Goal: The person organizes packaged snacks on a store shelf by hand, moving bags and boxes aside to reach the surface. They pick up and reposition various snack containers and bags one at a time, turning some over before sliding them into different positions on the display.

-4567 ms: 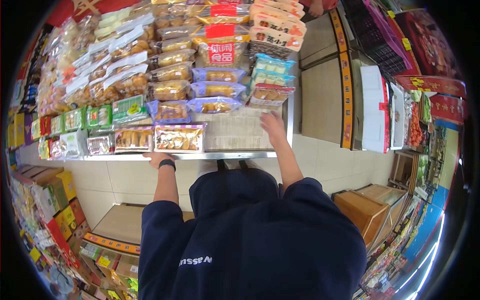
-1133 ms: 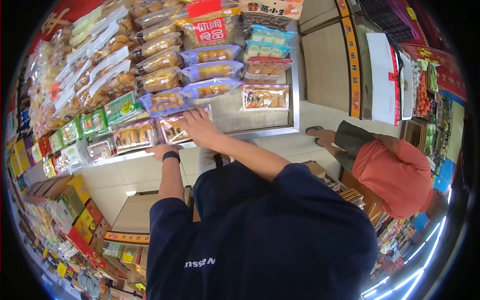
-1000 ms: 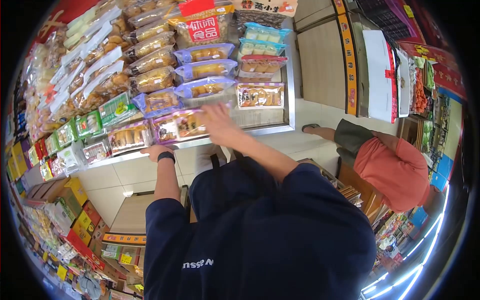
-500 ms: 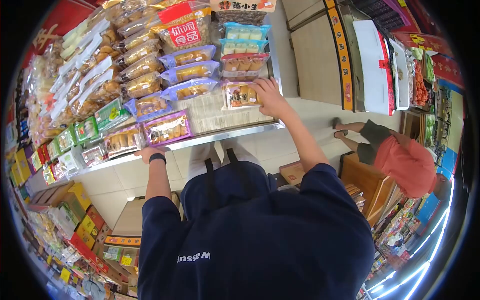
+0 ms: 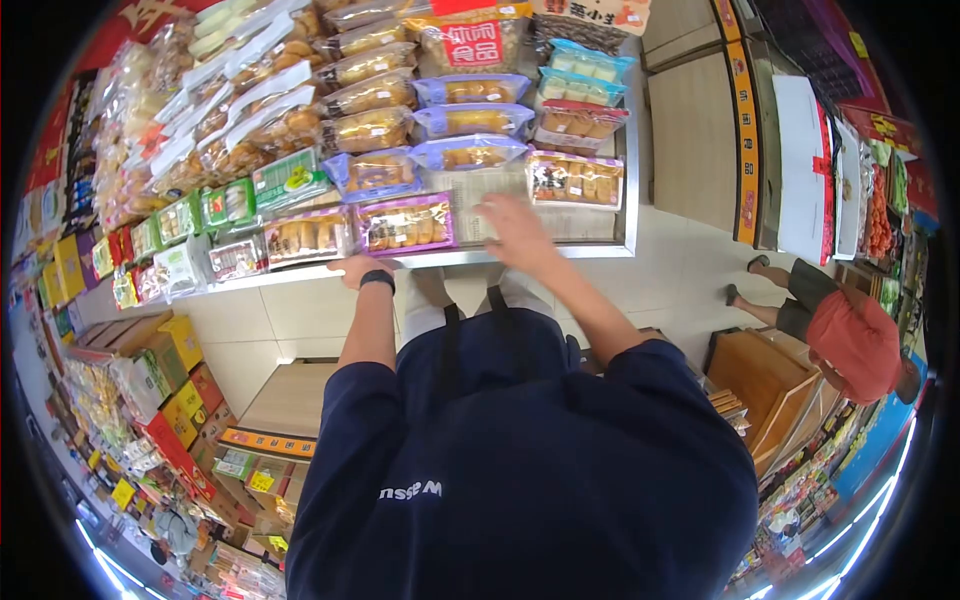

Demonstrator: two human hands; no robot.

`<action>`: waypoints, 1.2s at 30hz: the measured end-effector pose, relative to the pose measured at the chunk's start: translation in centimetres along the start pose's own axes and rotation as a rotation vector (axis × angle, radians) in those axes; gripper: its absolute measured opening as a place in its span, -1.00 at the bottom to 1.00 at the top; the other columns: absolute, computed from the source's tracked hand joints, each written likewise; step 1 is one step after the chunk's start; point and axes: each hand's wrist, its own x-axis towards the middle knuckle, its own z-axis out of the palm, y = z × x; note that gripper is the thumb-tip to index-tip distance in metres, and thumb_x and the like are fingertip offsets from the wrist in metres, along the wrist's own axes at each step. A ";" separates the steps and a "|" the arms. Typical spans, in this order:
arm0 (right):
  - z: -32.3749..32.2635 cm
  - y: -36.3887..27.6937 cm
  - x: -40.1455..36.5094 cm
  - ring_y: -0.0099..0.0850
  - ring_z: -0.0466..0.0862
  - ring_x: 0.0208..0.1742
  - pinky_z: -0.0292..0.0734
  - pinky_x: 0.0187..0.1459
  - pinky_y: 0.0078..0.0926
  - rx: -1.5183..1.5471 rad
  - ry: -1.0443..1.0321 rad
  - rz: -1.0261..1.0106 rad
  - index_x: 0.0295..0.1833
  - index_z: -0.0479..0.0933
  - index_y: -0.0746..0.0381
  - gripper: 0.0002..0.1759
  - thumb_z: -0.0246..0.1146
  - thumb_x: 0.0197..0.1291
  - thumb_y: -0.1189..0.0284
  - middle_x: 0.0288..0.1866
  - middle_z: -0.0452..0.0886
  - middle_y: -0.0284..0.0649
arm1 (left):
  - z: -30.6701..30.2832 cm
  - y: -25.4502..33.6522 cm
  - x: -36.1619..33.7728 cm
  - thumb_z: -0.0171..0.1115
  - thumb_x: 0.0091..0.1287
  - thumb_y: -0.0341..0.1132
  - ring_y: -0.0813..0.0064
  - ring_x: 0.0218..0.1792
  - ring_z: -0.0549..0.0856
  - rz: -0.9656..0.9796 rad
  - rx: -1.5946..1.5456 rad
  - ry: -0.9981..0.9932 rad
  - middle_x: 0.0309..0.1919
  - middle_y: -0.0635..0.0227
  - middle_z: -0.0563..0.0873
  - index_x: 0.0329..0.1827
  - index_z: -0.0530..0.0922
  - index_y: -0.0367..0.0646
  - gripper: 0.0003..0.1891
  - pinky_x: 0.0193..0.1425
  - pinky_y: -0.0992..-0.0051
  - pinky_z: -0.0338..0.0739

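My right hand (image 5: 515, 235) hovers over the bare stretch of the display table (image 5: 480, 190), fingers apart and somewhat blurred, holding nothing. To its right lies a white-edged pack of pastries (image 5: 576, 180) in the front corner. Left of that hand is a purple-edged pack of pastries (image 5: 408, 222). My left hand (image 5: 360, 270) rests on the table's metal front edge, just below this purple-edged pack, with its fingers laid along the edge and partly hidden. Next to it is another pack of pastries (image 5: 308, 234). Purple-wrapped cakes (image 5: 470, 152) lie in a column behind the bare stretch.
Bagged breads (image 5: 368, 130), green packs (image 5: 290, 180) and a large snack bag (image 5: 470, 45) fill the table's back and left. Red and blue packs (image 5: 582, 125) line the right side. A person in a red shirt (image 5: 852, 345) stands at far right. Cartons (image 5: 190, 400) are stacked at lower left.
My right hand has let go of the white-edged pastry pack at the corner and moved left over the bare stretch. My left hand stays at the front edge. The view has shifted left.
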 end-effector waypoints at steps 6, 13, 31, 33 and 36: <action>9.8 -4.4 8.0 0.11 0.55 0.34 0.53 0.32 -0.02 0.124 0.069 0.672 0.46 0.36 0.36 -0.16 0.46 0.10 0.26 0.34 0.52 0.11 | 0.0 0.6 0.7 -0.23 0.55 0.41 -0.24 0.37 0.57 -0.037 -0.015 -0.005 0.41 -0.34 0.51 0.47 0.40 -0.48 -0.03 0.52 0.05 0.43; 11.0 -3.1 7.2 -0.30 0.74 -0.17 0.65 -0.04 -0.34 0.760 0.089 0.909 0.11 0.66 0.43 -0.51 0.50 0.17 0.32 -0.10 0.78 -0.14 | -0.9 1.3 0.6 -0.26 0.53 0.46 -0.21 0.43 0.53 -0.162 0.062 -0.091 0.47 -0.27 0.48 0.55 0.35 -0.41 0.00 0.55 0.06 0.41; -11.6 3.6 -8.8 -0.54 0.73 -0.22 0.68 -0.21 -0.51 1.116 0.906 0.888 0.22 0.68 0.29 -0.62 0.36 0.47 0.25 -0.06 0.77 -0.35 | 0.4 0.4 2.4 -0.27 0.47 0.54 -0.08 0.32 0.63 -0.248 0.060 -0.076 0.42 0.09 0.62 0.42 0.55 -0.30 0.01 0.44 0.03 0.50; -12.7 6.8 -9.6 -0.52 0.75 -0.19 0.69 -0.22 -0.49 1.118 0.877 0.897 0.24 0.67 0.30 -0.59 0.35 0.48 0.23 -0.06 0.77 -0.33 | 0.0 0.6 2.2 -0.28 0.46 0.54 -0.07 0.30 0.64 -0.289 0.046 -0.116 0.41 0.13 0.63 0.42 0.55 -0.28 0.01 0.42 -0.03 0.50; -12.5 11.0 -9.3 -0.57 0.73 -0.28 0.70 -0.29 -0.49 1.170 0.798 0.930 0.20 0.70 0.27 -0.59 0.43 0.40 0.24 -0.16 0.78 -0.33 | -1.2 2.2 -0.6 -0.31 0.46 0.55 -0.06 0.29 0.64 -0.287 -0.041 -0.181 0.41 0.05 0.61 0.40 0.55 -0.35 0.04 0.41 -0.11 0.48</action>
